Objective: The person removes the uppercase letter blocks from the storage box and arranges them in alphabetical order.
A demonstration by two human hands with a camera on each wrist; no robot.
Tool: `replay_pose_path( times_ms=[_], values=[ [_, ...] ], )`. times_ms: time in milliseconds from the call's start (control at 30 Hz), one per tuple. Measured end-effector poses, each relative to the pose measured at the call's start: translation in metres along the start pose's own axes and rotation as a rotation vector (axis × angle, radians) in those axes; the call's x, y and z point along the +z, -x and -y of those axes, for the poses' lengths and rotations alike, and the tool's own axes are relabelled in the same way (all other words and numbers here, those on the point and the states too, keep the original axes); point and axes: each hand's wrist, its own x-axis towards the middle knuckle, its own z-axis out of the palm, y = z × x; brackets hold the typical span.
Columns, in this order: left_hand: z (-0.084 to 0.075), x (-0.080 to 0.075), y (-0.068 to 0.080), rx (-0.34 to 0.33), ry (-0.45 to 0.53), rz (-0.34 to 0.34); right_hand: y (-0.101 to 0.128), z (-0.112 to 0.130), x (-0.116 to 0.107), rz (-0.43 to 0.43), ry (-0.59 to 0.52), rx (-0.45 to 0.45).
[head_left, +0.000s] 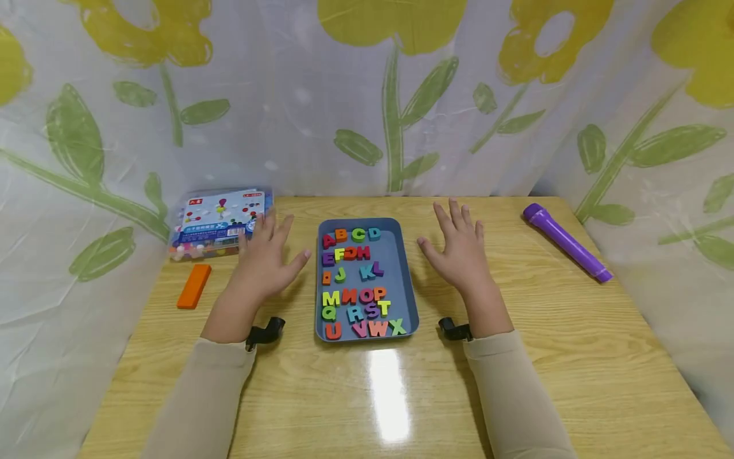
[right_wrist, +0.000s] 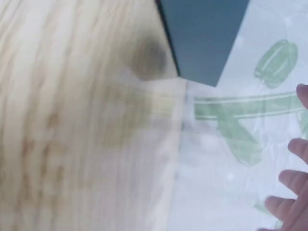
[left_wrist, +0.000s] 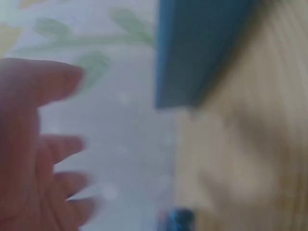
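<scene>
A blue-grey tray (head_left: 398, 268) lies on the table between my two hands, holding several rows of coloured alphabet letters, among them a red U (head_left: 333, 331) and a green X (head_left: 397, 327). To its left is my left hand (head_left: 265, 261), fingers spread and holding nothing. My right hand (head_left: 460, 250) is on the other side, also spread and apart from the tray. The left wrist view shows the tray's side (left_wrist: 202, 48) and a blurred left hand (left_wrist: 29, 144). In the right wrist view, fingertips of the right hand (right_wrist: 293, 192) show at the edge.
Behind my left hand sits a clear box (head_left: 220, 220) with a printed sheet and coloured pieces. An orange block (head_left: 194, 286) lies in front of it. A purple toy microphone (head_left: 568, 242) lies at the right. A flower-patterned curtain (head_left: 275, 127) hangs behind the wooden table (head_left: 321, 401).
</scene>
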Motion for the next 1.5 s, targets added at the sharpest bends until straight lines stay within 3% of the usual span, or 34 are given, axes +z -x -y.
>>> replay_pose_path(
  times_ms=[167, 300, 400, 600, 833, 1033, 1500],
  values=[
    [-0.019, 0.003, 0.027, 0.157, 0.195, 0.176, 0.0, 0.014, -0.008, -0.027, -0.127, -0.084],
    [-0.031, 0.016, 0.054, 0.296, 0.19, 0.239, -0.009, 0.03, -0.019, -0.025, -0.15, -0.13],
    [-0.034, 0.027, 0.07, 0.349, 0.176, 0.253, -0.023, 0.048, -0.024, 0.013, -0.122, -0.152],
    [-0.036, 0.044, 0.083, 0.419, 0.161, 0.178, -0.063, 0.1, -0.016, 0.176, -0.007, -0.235],
    [-0.036, 0.05, 0.087, 0.476, 0.181, 0.063, -0.097, 0.146, 0.026, 0.41, 0.164, -0.34],
    [-0.039, 0.051, 0.09, 0.52, 0.156, 0.056, -0.107, 0.151, 0.061, 0.518, 0.222, -0.332],
    [-0.036, 0.055, 0.094, 0.515, 0.133, 0.062, -0.114, 0.153, 0.094, 0.559, 0.303, -0.365]
  ],
)
